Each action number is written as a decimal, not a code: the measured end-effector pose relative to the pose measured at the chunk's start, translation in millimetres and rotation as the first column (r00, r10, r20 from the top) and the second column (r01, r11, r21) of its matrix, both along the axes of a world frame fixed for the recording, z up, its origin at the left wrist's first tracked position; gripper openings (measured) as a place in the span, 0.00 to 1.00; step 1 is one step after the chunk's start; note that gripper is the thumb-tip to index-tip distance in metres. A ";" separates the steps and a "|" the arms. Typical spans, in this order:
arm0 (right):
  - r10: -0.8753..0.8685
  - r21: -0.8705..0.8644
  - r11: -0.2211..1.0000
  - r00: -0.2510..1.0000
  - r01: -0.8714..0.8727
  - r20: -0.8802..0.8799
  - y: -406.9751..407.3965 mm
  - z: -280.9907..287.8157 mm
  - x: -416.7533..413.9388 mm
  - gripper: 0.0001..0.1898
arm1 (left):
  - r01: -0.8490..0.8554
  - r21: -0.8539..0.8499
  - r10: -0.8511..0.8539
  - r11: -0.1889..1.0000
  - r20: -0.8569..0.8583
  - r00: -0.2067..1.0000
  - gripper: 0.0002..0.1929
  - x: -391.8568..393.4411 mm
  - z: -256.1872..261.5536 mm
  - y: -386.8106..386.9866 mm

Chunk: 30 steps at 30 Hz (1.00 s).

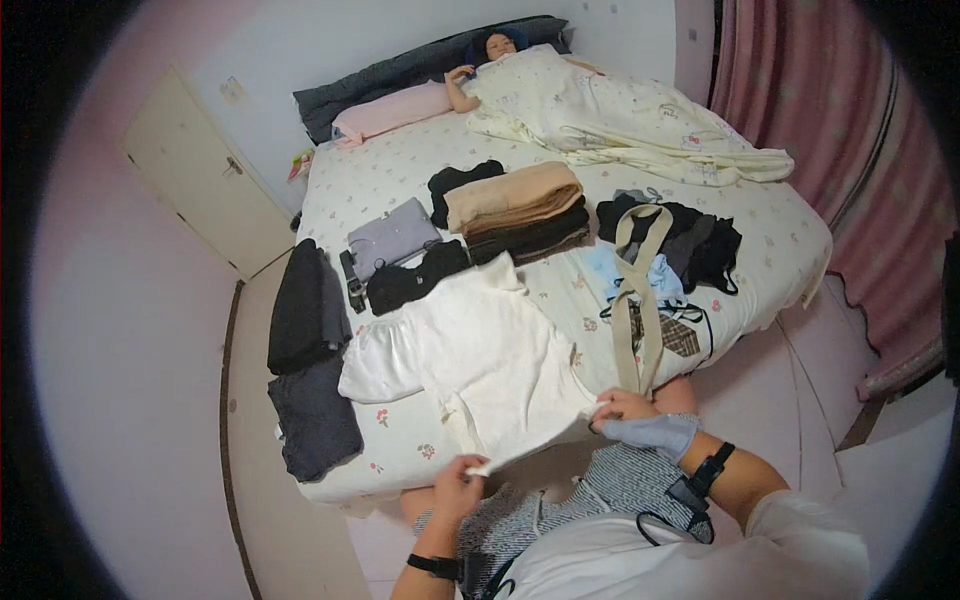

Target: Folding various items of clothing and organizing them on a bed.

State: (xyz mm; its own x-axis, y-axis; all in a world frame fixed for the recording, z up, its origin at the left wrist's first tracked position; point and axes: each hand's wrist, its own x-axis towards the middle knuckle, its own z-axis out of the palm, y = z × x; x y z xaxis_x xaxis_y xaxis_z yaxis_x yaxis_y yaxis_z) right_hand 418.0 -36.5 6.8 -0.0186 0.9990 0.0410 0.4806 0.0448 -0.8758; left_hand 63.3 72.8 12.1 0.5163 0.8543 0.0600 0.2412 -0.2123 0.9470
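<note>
A white short-sleeved top [502, 345] lies spread over the near part of the bed, its lower edge lifted a little toward me. My left hand [459, 489] pinches one corner of that hem, and my right hand [626, 407] grips the opposite corner. One puffed, shinier sleeve reaches out to the left. Beyond the top, a black bra [416, 276] and a folded grey garment [395, 236] lie close by. Left of it are a folded black garment [304, 311] and folded dark grey cloth [315, 420]. A beige strap [624, 337] runs down the bed beyond my right hand.
Folded tan cloth [514, 195] tops a dark stack of clothes [529, 234]. To the right sits a loose heap of black garments [686, 236] with a light blue piece [664, 279]. A person [499, 46] lies under a pale quilt [570, 105] at the bed's head. Pink curtains [795, 90] hang on the right.
</note>
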 end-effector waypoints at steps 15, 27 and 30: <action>0.052 -0.028 0.998 0.990 -0.048 0.134 0.7 10.2 4.6 0.14 | -0.434 0.150 0.454 0.889 -0.431 0.780 0.15 4.9 12.6 36.9; 0.254 -0.148 0.961 0.959 -0.235 0.123 231.0 95.1 -54.5 0.24 | -0.528 0.034 0.455 0.848 -0.559 0.694 0.19 35.3 -27.6 92.0; 0.256 -0.225 0.945 0.965 -0.238 0.051 283.1 93.2 -86.1 0.27 | -0.539 -0.134 0.463 0.832 -0.366 0.807 0.17 21.0 -45.3 89.8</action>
